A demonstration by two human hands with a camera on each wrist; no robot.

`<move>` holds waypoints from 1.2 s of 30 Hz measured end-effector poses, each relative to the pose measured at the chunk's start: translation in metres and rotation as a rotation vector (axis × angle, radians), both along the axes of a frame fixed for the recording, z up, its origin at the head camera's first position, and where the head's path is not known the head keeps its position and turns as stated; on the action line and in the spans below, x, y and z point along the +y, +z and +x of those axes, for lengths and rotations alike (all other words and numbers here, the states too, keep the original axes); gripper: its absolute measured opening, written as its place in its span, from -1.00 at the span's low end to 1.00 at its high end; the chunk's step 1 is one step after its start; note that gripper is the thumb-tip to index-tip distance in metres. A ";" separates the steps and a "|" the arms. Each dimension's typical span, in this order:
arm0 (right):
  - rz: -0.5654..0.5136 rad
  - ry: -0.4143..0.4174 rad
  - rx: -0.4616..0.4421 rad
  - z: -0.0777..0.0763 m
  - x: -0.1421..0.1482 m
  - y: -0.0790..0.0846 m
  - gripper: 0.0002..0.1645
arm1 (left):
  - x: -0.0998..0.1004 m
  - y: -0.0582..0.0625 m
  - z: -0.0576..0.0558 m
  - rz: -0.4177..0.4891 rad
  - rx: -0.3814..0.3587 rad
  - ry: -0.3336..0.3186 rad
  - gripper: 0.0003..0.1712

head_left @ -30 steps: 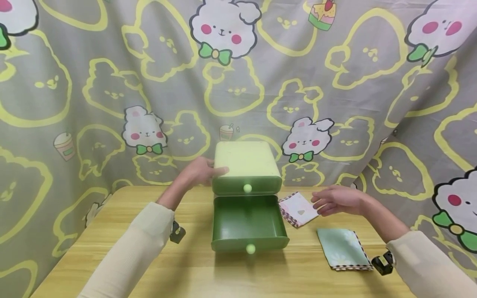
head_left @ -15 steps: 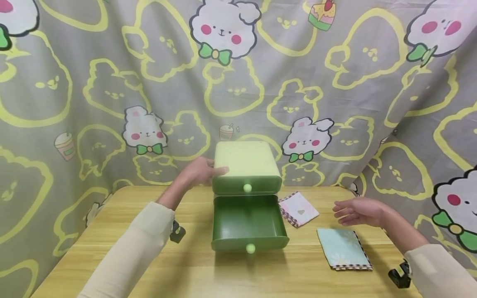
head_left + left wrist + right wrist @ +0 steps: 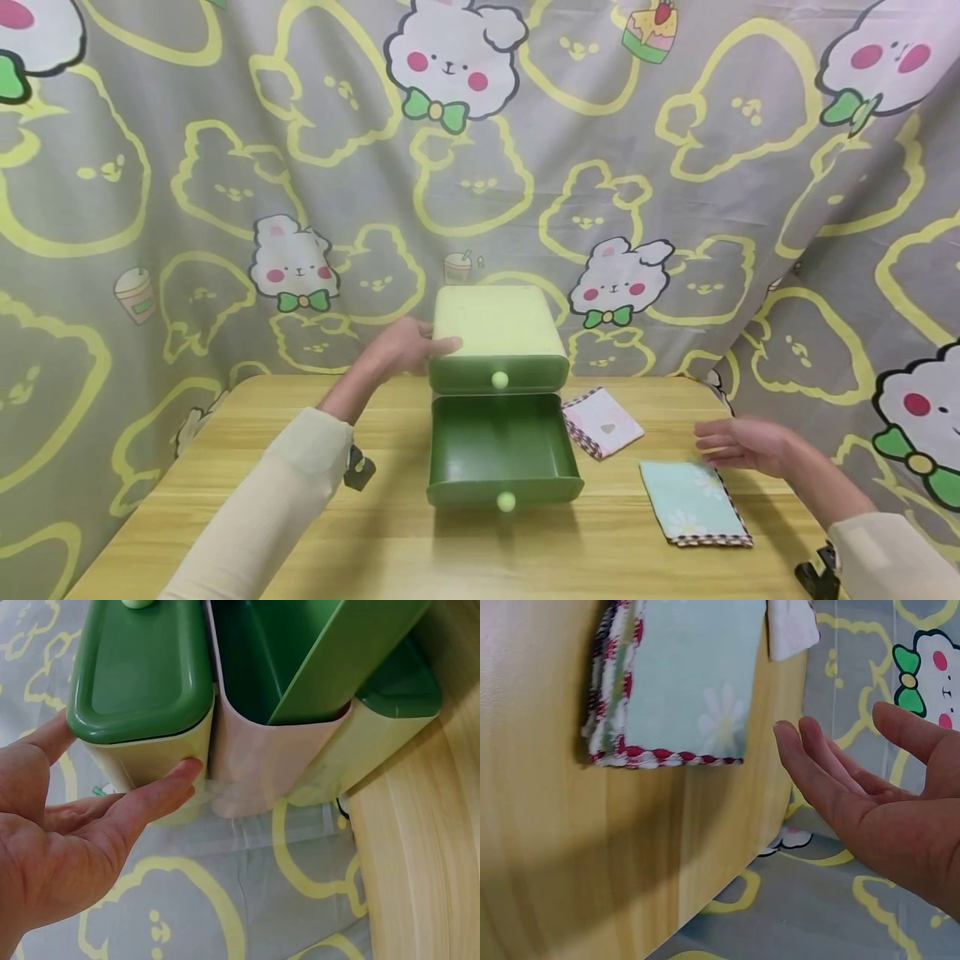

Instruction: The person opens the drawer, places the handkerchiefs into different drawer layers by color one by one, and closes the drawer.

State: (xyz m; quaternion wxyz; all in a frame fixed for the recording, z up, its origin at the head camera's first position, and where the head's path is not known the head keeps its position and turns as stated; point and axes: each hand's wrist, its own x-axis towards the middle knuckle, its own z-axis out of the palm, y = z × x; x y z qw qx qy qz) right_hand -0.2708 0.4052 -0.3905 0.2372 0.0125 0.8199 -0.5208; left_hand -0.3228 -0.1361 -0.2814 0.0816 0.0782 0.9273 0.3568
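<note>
A small drawer cabinet stands at mid-table, pale yellow on top with green drawer fronts. Its middle drawer is pulled out, and I see only bare green inside. My left hand rests on the cabinet's upper left, thumb on the top and straight fingers against the side. Over the table's right part, my right hand hovers with fingers extended, holding nothing. Nearest to it lies a folded mint-green cloth with daisies and a checked edge. A folded pinkish-white cloth lies beside the cabinet.
The wooden table ends at a patterned grey curtain behind and at the sides. Below the open drawer, a lower drawer shows in the left wrist view. A black wrist device sits at the left cuff.
My right hand has moved right and slightly toward me, away from the pinkish-white cloth. The left hand, the cabinet and both cloths have stayed in place.
</note>
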 end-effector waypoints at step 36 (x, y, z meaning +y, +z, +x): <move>0.032 -0.081 0.011 0.000 0.013 -0.038 -0.43 | -0.001 -0.001 -0.003 0.000 0.003 -0.005 0.00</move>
